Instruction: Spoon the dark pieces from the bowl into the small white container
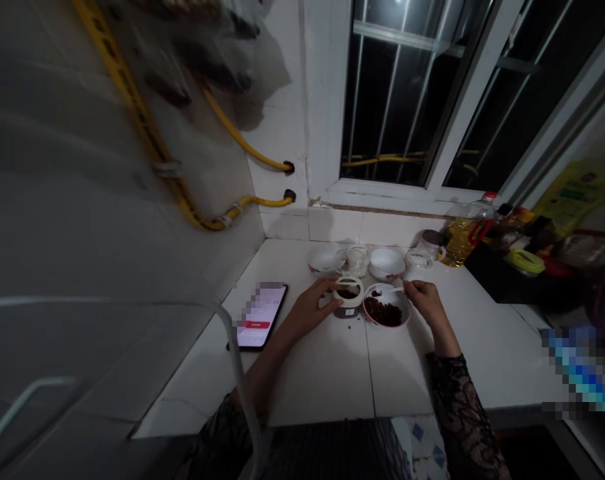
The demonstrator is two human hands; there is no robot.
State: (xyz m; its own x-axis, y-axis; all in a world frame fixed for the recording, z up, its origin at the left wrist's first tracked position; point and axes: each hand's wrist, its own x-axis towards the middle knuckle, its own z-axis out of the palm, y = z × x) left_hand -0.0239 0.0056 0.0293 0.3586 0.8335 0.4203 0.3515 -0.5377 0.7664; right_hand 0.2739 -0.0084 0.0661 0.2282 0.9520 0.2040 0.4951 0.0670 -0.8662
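My left hand (pixel 313 308) is closed round the left side of a small clear jar (pixel 349 307) with a white rim and dark contents. Just right of the jar stands a white bowl (pixel 408 316) partly filled with dark reddish-brown pieces. My right hand (pixel 423 299) pinches the handle of a white spoon (pixel 393 290), whose head is inside the bowl with some dark bits at it. A few dark crumbs lie on the counter below the jar.
Behind are two white bowls (pixel 387 264), glass jars (pixel 356 261), a mug (pixel 431 244) and an oil bottle (pixel 460 240). A phone (pixel 262 317) lies left; a black box (pixel 497 280) of condiments stands right. A pale curved tube (pixel 240 373) crosses the near left.
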